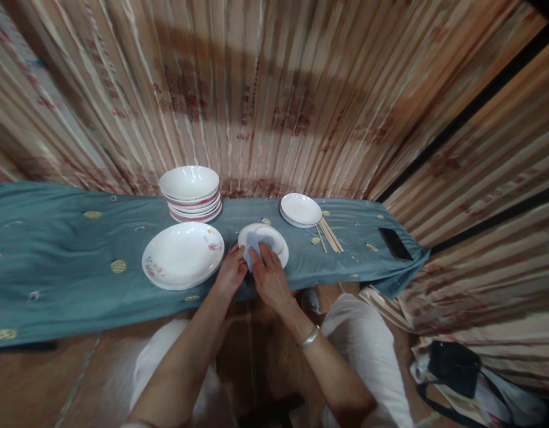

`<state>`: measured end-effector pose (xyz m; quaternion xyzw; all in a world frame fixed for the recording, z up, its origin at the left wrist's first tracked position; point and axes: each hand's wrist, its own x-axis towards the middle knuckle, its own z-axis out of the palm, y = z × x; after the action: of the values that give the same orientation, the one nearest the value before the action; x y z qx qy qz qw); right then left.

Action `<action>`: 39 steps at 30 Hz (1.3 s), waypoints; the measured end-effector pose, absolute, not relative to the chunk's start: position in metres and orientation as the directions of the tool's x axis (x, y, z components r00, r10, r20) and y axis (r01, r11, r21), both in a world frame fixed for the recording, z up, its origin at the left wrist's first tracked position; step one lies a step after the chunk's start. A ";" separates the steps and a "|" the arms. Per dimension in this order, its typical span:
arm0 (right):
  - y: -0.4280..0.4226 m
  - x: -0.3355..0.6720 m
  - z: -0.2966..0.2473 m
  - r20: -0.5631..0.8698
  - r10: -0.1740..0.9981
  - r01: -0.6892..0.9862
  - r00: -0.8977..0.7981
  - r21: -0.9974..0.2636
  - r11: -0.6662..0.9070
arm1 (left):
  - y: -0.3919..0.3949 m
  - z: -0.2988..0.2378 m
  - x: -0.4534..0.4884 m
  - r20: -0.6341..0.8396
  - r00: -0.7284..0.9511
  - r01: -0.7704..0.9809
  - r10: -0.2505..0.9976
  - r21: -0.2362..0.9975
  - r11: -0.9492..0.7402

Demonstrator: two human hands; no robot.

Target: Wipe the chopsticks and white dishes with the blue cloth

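A small white plate (281, 245) is held low over the front of the cloth-covered table, between my two hands. My left hand (232, 270) is closed on the plate's left edge. In my right hand (271, 274) is a light blue cloth (253, 242), pressed against the plate's upper face, with the fingers over it. Directly left lies a large oval plate (183, 255) with a flower pattern. Behind that stands a stack of white bowls (189, 183) and dishes with some red rims. Small white plates (301, 210) are stacked to the back right.
Several wooden chopsticks (331, 235) lie beside the small plate stack. A black phone (395, 244) rests near the right end of the green patterned tablecloth (78, 255). Pleated curtains (239, 107) hang behind and to the right. A dark bag (455, 368) sits low at the right.
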<state>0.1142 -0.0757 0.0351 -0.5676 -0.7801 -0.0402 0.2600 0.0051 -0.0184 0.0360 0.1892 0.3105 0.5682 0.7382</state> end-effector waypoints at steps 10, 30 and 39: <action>-0.037 0.108 0.057 0.418 0.877 0.906 -0.235 -0.234 0.354 | -0.017 0.031 0.005 -0.191 0.195 -0.700 0.962 0.661 0.273; 0.012 0.132 0.050 0.418 0.886 0.898 -0.199 -0.285 0.336 | -0.016 0.034 0.009 -0.301 0.159 -0.728 0.940 0.607 0.317; 0.013 0.154 0.035 0.396 0.915 0.903 -0.078 -0.360 0.233 | -0.015 0.030 0.009 -0.283 0.168 -0.710 0.944 0.629 0.315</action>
<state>0.1543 0.0126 0.0347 -0.6191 -0.7342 0.0104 0.2786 0.0086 -0.0151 0.0296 0.1797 0.3255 0.5568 0.7428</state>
